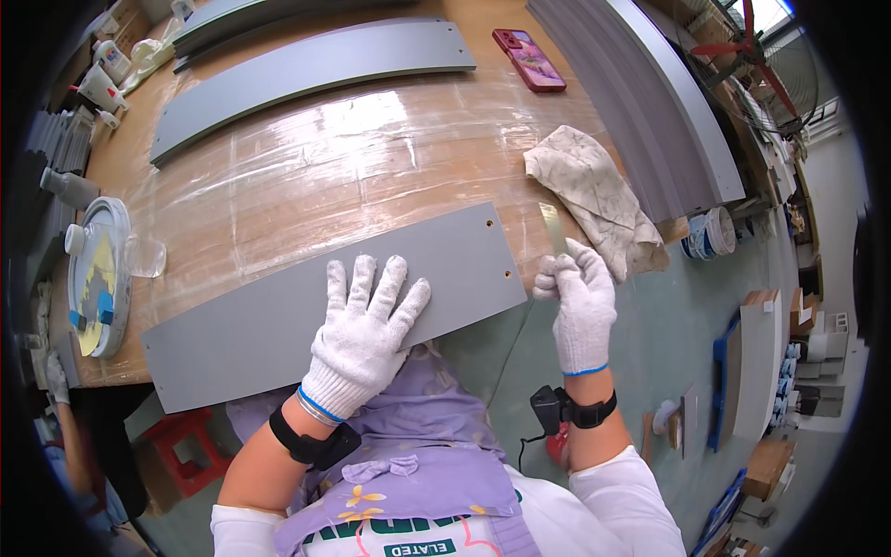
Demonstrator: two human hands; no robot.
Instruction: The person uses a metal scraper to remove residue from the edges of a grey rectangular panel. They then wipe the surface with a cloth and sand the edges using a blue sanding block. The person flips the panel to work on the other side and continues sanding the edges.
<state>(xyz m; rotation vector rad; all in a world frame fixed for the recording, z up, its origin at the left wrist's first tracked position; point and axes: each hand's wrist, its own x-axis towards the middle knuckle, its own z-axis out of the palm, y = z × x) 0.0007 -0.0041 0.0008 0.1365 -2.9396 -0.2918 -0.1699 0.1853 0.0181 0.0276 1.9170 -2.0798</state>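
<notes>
A long grey panel [251,325] lies slanted along the near edge of the table, with small holes at its right end. My left hand [360,343], in a white knit glove, rests flat on it with the fingers spread. Beyond the panel's right end, my gloved right hand [585,311] pinches a thin metal scraper blade [553,227], which points up and away from me. The blade's lower end is hidden in the fingers. Just past it, a stained whitish cloth [599,195] hangs partly over the table's right edge.
Another grey panel [316,79] lies farther back, and a stack of panels [640,111] stands at the right. A phone [531,60] in a red case lies between them. At the left are a round lid [116,278] with yellow paste and blue pieces, and a red stool [190,450].
</notes>
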